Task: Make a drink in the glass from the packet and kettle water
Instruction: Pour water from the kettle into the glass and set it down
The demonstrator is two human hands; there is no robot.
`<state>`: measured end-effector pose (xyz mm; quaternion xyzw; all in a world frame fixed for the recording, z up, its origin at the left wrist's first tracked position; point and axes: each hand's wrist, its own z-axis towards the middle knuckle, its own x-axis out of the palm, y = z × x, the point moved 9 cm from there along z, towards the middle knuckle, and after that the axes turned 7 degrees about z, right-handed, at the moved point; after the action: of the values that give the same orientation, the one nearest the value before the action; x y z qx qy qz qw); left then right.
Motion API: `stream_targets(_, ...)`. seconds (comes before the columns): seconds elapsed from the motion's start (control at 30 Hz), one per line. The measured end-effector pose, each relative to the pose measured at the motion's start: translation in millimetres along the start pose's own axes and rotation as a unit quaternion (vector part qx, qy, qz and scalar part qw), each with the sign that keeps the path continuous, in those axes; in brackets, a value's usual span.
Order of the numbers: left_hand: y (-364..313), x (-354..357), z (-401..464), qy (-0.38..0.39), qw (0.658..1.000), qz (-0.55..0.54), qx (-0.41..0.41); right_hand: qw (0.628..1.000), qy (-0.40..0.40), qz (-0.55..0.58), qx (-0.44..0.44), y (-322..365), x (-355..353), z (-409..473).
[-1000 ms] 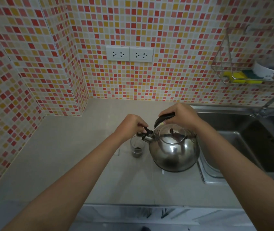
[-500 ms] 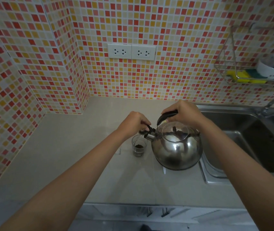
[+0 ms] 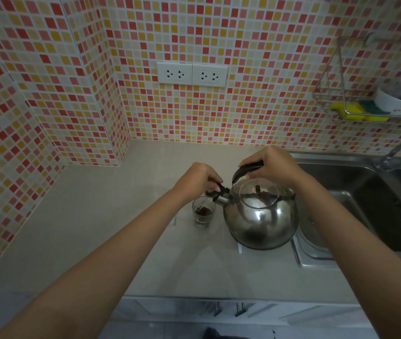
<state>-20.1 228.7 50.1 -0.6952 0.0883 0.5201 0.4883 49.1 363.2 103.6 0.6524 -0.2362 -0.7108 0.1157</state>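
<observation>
Centre of frame: right hand [image 3: 271, 165] clenched around steel kettle [image 3: 260, 216] handle, left hand [image 3: 198, 179] pinching black spout cap [image 3: 216, 189] above glass [image 3: 203, 214] holding brown powder.

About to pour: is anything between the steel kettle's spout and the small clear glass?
Nothing visible. The left hand holds the black spout cap up, and the spout sits just above the glass, beside its right rim.
</observation>
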Motion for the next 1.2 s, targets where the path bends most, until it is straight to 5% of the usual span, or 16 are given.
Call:
stream_targets(0.73,19.4,-18.7,10.5,-0.08,0.989,-0.123,-0.019,0.992,-0.034,0.122,0.01,-10.3,-29.8,-0.9)
stream_targets(1.2,21.9,-31.7,72.0,-0.104,0.989,-0.098,-0.045,0.989,-0.082,0.125,0.017,-41.7,-47.5,53.3)
